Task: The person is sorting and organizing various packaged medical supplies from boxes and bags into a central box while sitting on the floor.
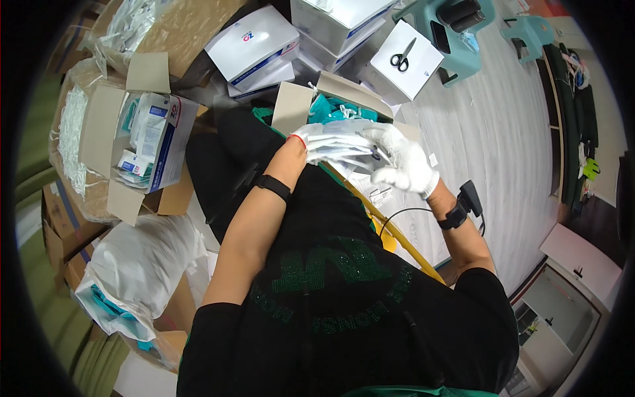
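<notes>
In white knit gloves, both hands meet over an open carton (294, 106) on the floor in front of me. My left hand (316, 140), its glove cuff edged in red, holds a fanned stack of flat white packets (347, 147). The packets hide part of that hand's fingers. At the stack's right end is my right hand (409, 162), thumb spread away from the fingers; its fingertips touch or nearly touch the packets. Teal folded cloth-like items (324, 109) with white ties lie in the carton.
Left stands an open box (170, 142) of packets, with a white sack (149, 258) nearer. White boxes (254, 41) are stacked ahead. Black scissors (403, 56) lie on another white box (415, 81). A teal stool (456, 63) bears a phone (440, 38). A yellow pole (403, 243) slants by my right arm.
</notes>
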Motion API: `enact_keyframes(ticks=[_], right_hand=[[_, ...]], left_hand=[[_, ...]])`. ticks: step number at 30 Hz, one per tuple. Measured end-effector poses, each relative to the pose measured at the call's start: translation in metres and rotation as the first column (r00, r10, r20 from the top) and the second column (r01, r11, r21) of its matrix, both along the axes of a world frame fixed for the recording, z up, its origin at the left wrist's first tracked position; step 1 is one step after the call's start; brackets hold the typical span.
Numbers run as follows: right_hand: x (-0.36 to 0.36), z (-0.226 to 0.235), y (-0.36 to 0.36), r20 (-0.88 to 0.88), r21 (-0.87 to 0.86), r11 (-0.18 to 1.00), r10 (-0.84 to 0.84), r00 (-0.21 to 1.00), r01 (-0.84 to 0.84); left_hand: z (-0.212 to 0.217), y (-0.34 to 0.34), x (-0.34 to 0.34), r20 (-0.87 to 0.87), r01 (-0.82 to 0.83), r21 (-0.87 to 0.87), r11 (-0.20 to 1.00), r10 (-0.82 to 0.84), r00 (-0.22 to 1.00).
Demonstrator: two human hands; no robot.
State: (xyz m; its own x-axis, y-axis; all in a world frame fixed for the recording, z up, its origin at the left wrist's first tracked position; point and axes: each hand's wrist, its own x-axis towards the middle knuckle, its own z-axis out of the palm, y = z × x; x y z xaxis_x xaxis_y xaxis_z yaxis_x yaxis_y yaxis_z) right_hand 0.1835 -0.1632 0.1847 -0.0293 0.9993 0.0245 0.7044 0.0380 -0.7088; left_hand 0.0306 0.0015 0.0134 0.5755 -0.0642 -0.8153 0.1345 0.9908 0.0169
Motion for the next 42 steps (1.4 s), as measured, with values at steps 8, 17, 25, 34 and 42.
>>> enact_keyframes(ticks=[8, 17, 25, 34, 42], right_hand=[[-0.022, -0.039, -0.006, 0.241, -0.008, 0.921, -0.377, 0.894, 0.391], [-0.023, -0.084, 0.009, 0.452, -0.114, 0.883, -0.362, 0.815, 0.455], [-0.032, -0.099, 0.012, 0.331, -0.106, 0.794, -0.539, 0.774, 0.598], [-0.026, -0.081, -0.013, 0.264, -0.044, 0.713, -0.667, 0.697, 0.700], [-0.025, -0.091, -0.005, 0.405, -0.166, 0.768, -0.519, 0.753, 0.619]], left_hand=[[0.013, -0.014, 0.007, -0.110, -0.131, -0.080, 0.988, 0.122, 0.986], [0.038, -0.026, 0.013, -0.171, -0.253, -0.118, 0.960, 0.231, 0.958], [0.017, -0.066, 0.000, -0.064, -0.035, 0.487, 0.873, 0.075, 0.995], [0.050, -0.068, 0.003, -0.327, 0.206, 0.523, 0.827, -0.028, 0.944], [0.055, -0.064, -0.007, -0.319, 0.180, 0.500, 0.847, -0.013, 0.948]])
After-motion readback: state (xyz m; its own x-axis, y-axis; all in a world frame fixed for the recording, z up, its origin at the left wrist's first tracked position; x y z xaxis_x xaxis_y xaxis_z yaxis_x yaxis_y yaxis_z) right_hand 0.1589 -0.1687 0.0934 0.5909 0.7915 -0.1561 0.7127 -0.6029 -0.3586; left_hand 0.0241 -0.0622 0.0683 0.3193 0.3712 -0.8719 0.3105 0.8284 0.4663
